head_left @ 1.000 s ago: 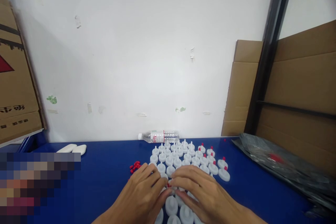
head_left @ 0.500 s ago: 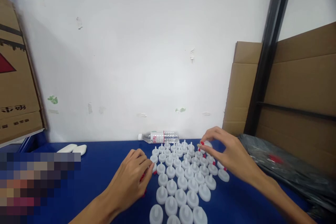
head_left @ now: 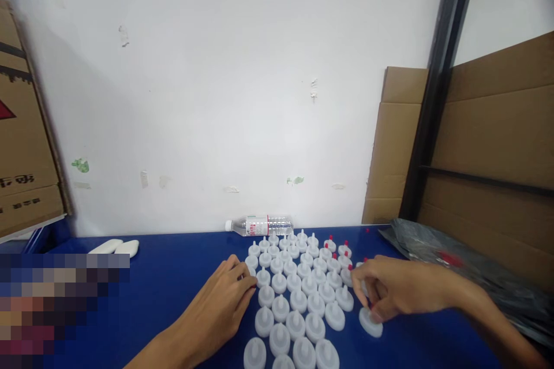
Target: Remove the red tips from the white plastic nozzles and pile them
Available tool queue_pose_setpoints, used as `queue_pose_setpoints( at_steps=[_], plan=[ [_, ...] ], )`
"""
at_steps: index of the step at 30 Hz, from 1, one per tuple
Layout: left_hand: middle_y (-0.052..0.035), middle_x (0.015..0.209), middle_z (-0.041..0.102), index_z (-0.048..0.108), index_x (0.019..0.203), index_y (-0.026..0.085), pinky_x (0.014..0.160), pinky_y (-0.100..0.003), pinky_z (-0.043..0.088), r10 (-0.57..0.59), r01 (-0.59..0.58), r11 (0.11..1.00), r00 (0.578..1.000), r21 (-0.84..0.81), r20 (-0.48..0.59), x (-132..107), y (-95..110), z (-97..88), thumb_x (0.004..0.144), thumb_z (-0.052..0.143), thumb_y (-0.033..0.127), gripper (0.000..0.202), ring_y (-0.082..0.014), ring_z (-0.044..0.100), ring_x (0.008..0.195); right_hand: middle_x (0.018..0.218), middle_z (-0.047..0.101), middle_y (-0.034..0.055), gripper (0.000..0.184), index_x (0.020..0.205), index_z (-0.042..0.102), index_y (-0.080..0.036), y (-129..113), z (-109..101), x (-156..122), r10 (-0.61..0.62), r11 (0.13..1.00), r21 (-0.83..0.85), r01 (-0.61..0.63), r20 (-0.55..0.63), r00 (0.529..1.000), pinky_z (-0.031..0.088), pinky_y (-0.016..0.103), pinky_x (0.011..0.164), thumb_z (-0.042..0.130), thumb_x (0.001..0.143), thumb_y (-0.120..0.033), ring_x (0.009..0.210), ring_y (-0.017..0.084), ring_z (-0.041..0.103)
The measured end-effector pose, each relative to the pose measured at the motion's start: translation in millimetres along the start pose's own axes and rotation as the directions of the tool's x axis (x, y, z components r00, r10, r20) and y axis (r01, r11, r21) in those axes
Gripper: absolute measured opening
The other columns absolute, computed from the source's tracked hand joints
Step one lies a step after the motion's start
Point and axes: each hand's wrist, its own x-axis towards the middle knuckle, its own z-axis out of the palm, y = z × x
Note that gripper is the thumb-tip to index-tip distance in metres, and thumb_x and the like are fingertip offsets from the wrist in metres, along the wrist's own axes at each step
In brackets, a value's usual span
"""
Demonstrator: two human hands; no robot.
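Note:
Many translucent white nozzle caps (head_left: 298, 300) stand in rows on the blue table, spouts up. Toward the back right, several have small red tips (head_left: 330, 239) on their spouts. My right hand (head_left: 389, 291) is to the right of the rows, thumb and fingers closed on the top of one white nozzle cap (head_left: 370, 324) low at the table. That cap's spout is hidden by the fingers. At the left edge of the rows, my left hand (head_left: 223, 302) is closed with fingers curled beside the caps. Whatever lies within it is hidden.
A clear plastic bottle (head_left: 262, 225) lies against the white wall. Two white oval pieces (head_left: 127, 248) rest at the back left of the blue table (head_left: 160, 282). Grey plastic bags (head_left: 426, 248) lie at right. Cardboard (head_left: 30, 127) stands at left, with more cardboard (head_left: 493, 167) at right.
My right hand has come from a red tip at the back right toward me, onto a cap in front. More red-tipped spouts show there. The red pieces seen under my left hand are now hidden.

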Motion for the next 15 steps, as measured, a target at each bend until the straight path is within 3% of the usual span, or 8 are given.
queue_pose_setpoints(
  at_steps=[5,8,12,15],
  plan=[
    [-0.0058,0.096,0.062,0.069,0.098,0.02,0.082,-0.039,0.048,-0.037,0.036,0.999,0.999,0.035,0.034,0,4,2.7,0.099,0.046,0.009,0.026,-0.0239,0.053,0.093,0.073,0.071,-0.0004,0.012,0.089,0.074,-0.025,-5,0,4,-0.064,0.996,-0.07,0.049,-0.235,0.97,0.04,0.023,0.054,0.072,0.082,-0.034,0.066,0.017,0.064],
    [-0.0062,0.097,0.064,0.069,0.096,0.019,0.086,-0.042,0.048,-0.046,0.043,0.997,0.998,0.058,0.05,0,3,3.8,0.098,0.046,0.008,0.026,-0.0245,0.055,0.095,0.075,0.073,-0.0003,0.011,0.091,0.076,-0.026,-2,5,13,-0.091,0.994,-0.093,0.064,-0.321,0.943,0.042,0.024,0.057,0.071,0.082,-0.027,0.069,0.018,0.066],
    [-0.0062,0.096,0.065,0.069,0.095,0.019,0.085,-0.042,0.048,-0.058,0.053,0.995,0.997,0.085,0.058,0,2,3.6,0.098,0.045,0.007,0.027,-0.0245,0.056,0.094,0.076,0.075,-0.0015,0.019,0.093,0.077,-0.026,4,16,24,-0.082,0.995,-0.085,0.062,-0.269,0.959,0.042,0.023,0.057,0.07,0.078,-0.016,0.068,0.018,0.068],
    [-0.006,0.095,0.065,0.071,0.098,0.02,0.081,-0.038,0.049,-0.07,0.065,0.993,0.996,0.096,0.053,-1,2,4.2,0.097,0.046,0.007,0.027,-0.0246,0.056,0.092,0.074,0.075,-0.0024,0.012,0.084,0.076,-0.024,1,19,27,-0.085,0.993,-0.094,0.065,-0.228,0.97,0.04,0.022,0.057,0.069,0.078,-0.016,0.068,0.017,0.068]
  ],
)
